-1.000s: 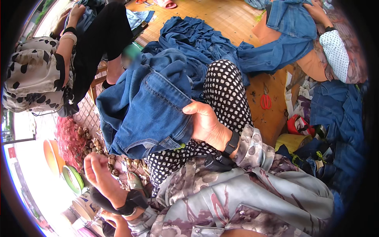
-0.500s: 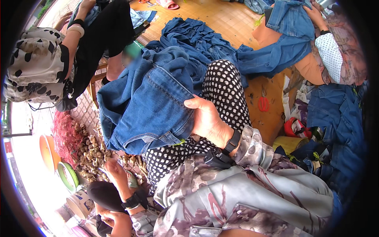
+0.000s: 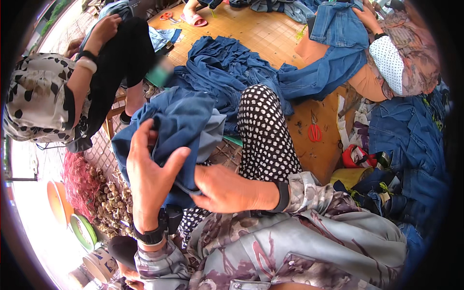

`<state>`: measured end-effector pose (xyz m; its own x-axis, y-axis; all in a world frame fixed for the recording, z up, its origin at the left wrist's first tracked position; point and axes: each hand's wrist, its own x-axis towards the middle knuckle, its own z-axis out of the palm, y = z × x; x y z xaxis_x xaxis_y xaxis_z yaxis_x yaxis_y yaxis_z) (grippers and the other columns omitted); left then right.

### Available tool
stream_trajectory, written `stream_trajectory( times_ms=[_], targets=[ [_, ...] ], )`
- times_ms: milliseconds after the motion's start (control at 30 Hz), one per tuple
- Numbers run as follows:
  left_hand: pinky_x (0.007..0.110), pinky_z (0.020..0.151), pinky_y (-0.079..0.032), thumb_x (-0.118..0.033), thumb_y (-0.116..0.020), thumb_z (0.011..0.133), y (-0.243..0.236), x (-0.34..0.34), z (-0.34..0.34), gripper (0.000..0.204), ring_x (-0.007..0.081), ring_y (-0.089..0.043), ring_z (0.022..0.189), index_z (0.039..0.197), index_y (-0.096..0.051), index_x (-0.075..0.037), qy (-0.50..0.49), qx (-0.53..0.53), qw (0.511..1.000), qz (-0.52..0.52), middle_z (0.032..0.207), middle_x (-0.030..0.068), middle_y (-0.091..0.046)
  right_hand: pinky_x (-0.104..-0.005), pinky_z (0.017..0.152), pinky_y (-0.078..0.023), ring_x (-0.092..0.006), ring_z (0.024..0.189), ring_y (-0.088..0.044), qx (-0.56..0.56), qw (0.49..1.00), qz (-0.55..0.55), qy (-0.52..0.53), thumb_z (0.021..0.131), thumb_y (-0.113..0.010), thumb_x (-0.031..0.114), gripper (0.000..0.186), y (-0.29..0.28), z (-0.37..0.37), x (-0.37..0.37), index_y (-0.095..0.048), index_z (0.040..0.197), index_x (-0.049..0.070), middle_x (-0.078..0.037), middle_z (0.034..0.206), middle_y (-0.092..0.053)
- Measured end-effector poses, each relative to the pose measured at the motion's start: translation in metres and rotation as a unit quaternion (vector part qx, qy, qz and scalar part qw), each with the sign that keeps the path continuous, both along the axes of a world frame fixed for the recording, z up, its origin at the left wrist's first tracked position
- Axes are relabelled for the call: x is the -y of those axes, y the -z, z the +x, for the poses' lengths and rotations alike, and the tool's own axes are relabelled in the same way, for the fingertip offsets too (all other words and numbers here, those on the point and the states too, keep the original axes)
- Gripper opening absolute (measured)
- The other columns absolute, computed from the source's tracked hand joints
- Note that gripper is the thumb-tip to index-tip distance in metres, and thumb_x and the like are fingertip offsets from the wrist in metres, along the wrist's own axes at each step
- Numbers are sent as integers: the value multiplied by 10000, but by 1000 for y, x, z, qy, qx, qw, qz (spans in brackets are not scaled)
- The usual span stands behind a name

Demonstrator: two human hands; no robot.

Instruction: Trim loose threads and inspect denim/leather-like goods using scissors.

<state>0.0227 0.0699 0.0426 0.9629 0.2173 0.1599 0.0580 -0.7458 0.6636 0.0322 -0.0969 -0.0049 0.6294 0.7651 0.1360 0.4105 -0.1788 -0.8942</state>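
A blue denim garment [image 3: 169,108] is bunched over my lap, its paler inner side showing on the right. My right hand [image 3: 234,188] is closed on the garment's near edge, fingers curled under and partly hidden. My left hand [image 3: 152,176] is raised against the garment's near left side, with thumb and fingers apart and the fingertips partly lost against the cloth. A heap of blue denim [image 3: 227,63] lies just beyond, past my knee in dotted trousers [image 3: 265,128].
Red-handled scissors [image 3: 314,131] lie on the brown mat right of my knee. More denim [image 3: 406,135] is piled at the right. Two people [image 3: 43,101] [image 3: 406,53] sit left and right with denim. A garlic heap [image 3: 113,193], an orange basin [image 3: 59,200] and a green basin [image 3: 83,231] stand left.
My left hand has risen from the lower left to the garment. My right hand has moved left and down to its near edge. The garment has been turned, so its paler inner side shows.
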Motion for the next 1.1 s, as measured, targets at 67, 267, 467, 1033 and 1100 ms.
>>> stream_trajectory(
  times_ms=[67,267,467,1033,1100],
  targets=[
    [343,758,-478,-141,-761,697,5,3,6,484,274,-588,812,1098,-533,3,-6,15,999,31,903,153,-605,-482,644,-478,-435,753,-584,18,998,-38,-37,765,-663,138,386,6,-5,-2,-416,1000,-42,-232,847,-575],
    [324,627,-441,-19,-669,731,11,-10,-5,199,236,-533,649,877,-537,12,33,-4,999,-7,744,135,-566,-479,646,-486,-421,737,-602,25,997,-21,-70,771,-662,149,348,-4,-3,1,-430,952,-35,-212,770,-591],
    [276,702,-379,-77,-636,813,-4,-20,-76,207,120,-460,749,978,-546,11,-68,-71,972,-211,832,35,-521,-372,677,-517,-286,750,-663,-110,985,101,-91,826,-679,247,395,6,17,22,-554,1068,-39,-182,842,-640],
    [357,608,-453,-154,-801,636,-3,15,-98,323,285,-536,672,761,-530,-30,116,-33,992,-40,774,123,-536,-297,960,-402,-153,1087,-489,-425,867,231,121,778,-673,67,668,20,30,-11,-340,1353,3,-75,1203,-512],
    [272,581,-432,-271,-763,758,11,5,-94,335,126,-511,638,832,-555,-19,-92,-39,977,-186,712,29,-507,-295,971,-396,-158,1105,-489,-462,847,234,114,760,-608,-5,669,16,29,-9,-329,1368,4,-79,1221,-507]
  ],
)
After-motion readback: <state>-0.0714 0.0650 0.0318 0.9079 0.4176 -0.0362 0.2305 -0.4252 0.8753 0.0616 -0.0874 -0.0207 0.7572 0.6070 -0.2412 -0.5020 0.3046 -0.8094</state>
